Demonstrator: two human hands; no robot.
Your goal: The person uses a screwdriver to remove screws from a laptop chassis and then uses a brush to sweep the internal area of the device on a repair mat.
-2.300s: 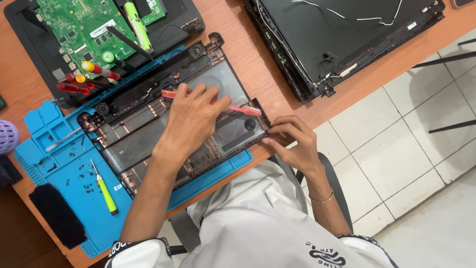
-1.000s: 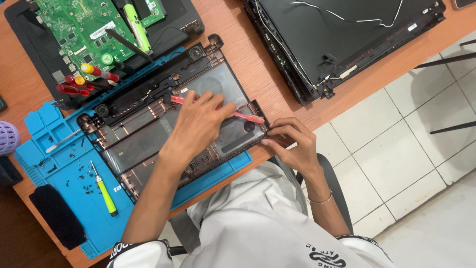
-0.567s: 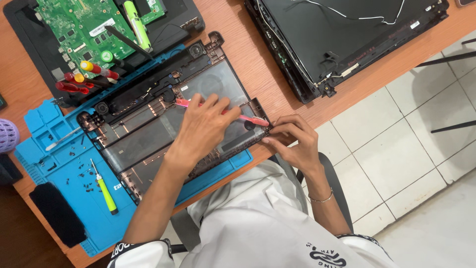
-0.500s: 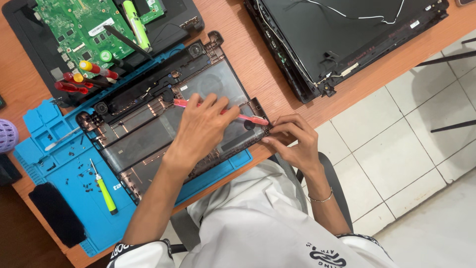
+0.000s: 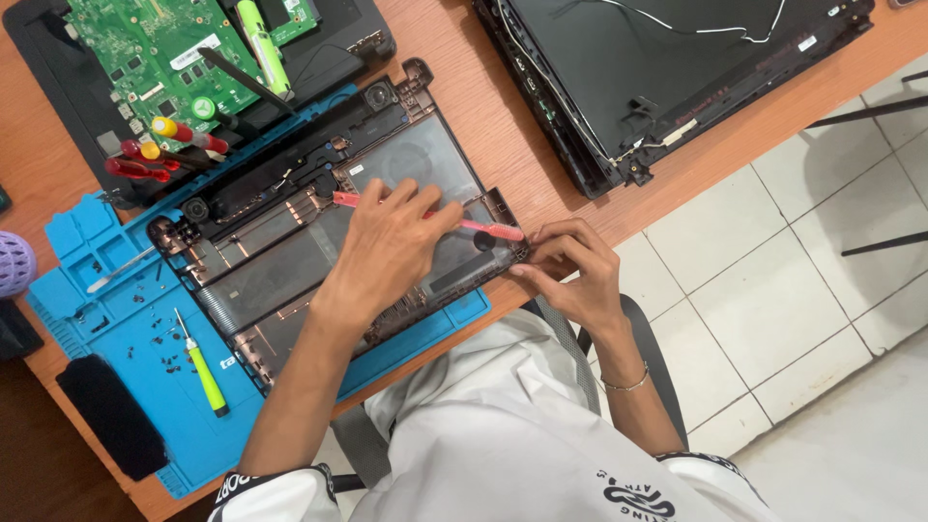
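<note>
A black laptop bottom case [image 5: 280,261] lies open on a blue work mat [image 5: 126,338]. My left hand [image 5: 387,251] rests over the case's middle and grips a slim pink-red tool [image 5: 488,229] that lies across the case, its tip near the right corner. My right hand [image 5: 570,275] pinches that near right corner of the case, fingers curled on the rim, a thin bracelet on the wrist.
A green motherboard [image 5: 145,48] sits in a black tray at the top left, with red and yellow screwdrivers [image 5: 164,145] beside it. A green screwdriver [image 5: 203,372], small screws [image 5: 164,343] and tweezers [image 5: 116,274] lie on the mat. A laptop lid [image 5: 677,68] lies at the top right by the table edge.
My left hand and the pink-red tool have shifted slightly toward the case's near right corner. My right hand has stayed on that corner.
</note>
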